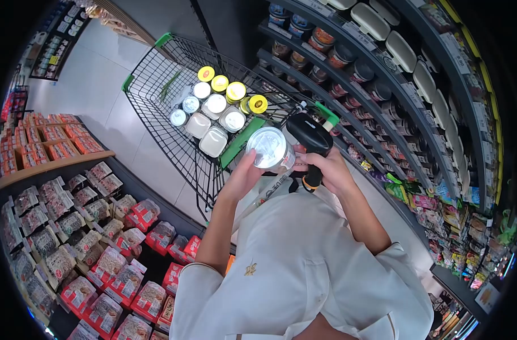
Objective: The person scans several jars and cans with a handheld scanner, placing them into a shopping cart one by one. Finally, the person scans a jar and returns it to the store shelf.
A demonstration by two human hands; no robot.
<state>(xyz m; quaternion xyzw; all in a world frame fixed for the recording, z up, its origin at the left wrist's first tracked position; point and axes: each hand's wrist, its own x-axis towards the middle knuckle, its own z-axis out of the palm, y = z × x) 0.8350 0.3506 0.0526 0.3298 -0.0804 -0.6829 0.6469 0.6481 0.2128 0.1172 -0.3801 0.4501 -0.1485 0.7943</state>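
Note:
My left hand [242, 177] is closed around a clear jar with a shiny silver lid [268, 146], held upright in front of my chest. My right hand [332, 170] grips a black handheld scanner [308, 134], its head close beside the jar and its handle running down through my fingers. Some right-hand fingers are hidden behind the jar and scanner. Just beyond my hands stands a wire shopping cart [150, 93] with green corners. In it are several yellow-lidded cans [235, 90], silver- and white-lidded containers [215, 106] and two squarish white-topped packs [213, 141].
Shelves with cup-shaped tubs [340, 55] and white oblong packs [403, 52] rise on the right. A low display of red packaged food [122, 283] lies on the left, with orange boxes [60, 139] farther back. Tiled floor [97, 56] shows beside the cart.

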